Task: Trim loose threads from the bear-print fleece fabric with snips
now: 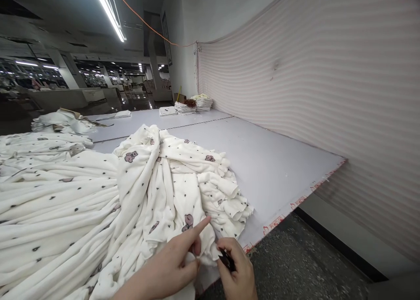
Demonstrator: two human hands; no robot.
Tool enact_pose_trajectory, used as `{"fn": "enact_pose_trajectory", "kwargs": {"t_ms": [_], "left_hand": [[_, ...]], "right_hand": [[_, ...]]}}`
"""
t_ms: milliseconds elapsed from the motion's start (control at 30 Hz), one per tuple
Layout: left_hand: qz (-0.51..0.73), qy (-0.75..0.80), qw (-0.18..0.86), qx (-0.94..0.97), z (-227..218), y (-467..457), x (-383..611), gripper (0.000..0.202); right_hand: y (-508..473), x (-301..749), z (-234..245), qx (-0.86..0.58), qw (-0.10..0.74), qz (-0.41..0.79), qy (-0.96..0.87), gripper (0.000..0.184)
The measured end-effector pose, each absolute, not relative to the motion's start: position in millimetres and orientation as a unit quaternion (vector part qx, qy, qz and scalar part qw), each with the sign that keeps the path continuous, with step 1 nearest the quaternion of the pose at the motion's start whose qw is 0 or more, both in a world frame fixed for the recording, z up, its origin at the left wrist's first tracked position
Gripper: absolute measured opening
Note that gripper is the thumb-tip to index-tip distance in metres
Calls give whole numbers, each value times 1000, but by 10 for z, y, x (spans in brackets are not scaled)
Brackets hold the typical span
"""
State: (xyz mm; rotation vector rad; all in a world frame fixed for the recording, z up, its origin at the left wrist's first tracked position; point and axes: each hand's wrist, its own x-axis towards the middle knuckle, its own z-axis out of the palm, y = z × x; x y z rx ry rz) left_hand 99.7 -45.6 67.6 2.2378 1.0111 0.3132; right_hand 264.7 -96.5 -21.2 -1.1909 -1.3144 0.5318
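left hand (177,258) pinched an edge of the white bear-print cloth (98,204), index finger out; right hand (238,271) closed tight on a small black tool (226,260) beside that cloth

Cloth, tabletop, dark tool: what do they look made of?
The cloth: probably soft knit cotton, matte; drapes in loose folds. The tabletop: seemingly coated board, smooth grey, raw printed edge. The dark tool in the right hand: too hidden to tell.

Bright ceiling tube light (108,12), dim background, wide-angle edge distortion.
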Motion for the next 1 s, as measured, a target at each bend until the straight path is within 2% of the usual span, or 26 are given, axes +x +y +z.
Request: {"fn": "enact_pose_trajectory", "kwargs": {"t_ms": [67,167,300,433,500,567,700,867,1000], "left_hand": [[96,384,306,866,659,-422,1004,57],[142,376,196,894,493,-456,1019,24],[289,385,46,875,236,-587,988,12],[366,412,-4,835,129,-641,939,10],[380,409,-26,829,113,-633,919,12],[372,411,-41,831,106,-626,900,16],[330,432,-52,838,101,-639,873,24],[316,431,-51,844,115,-628,859,24],[348,399,-51,847,116,-585,843,19]], "right_hand": [[-971,2657,-222,-497,603,237,-577,17],[-975,2669,-232,-509,602,251,-562,13],[-979,2704,-179,-567,582,250,-527,10],[-979,2781,-117,-533,541,317,-567,6],[-984,2831,-128,-523,524,354,-571,14],[-986,2871,-152,-527,509,368,-573,20],[-951,2874,-94,-524,473,389,-593,21],[-867,2829,165,-511,407,422,-629,18],[-857,2836,196,-520,408,413,-626,17]]}}
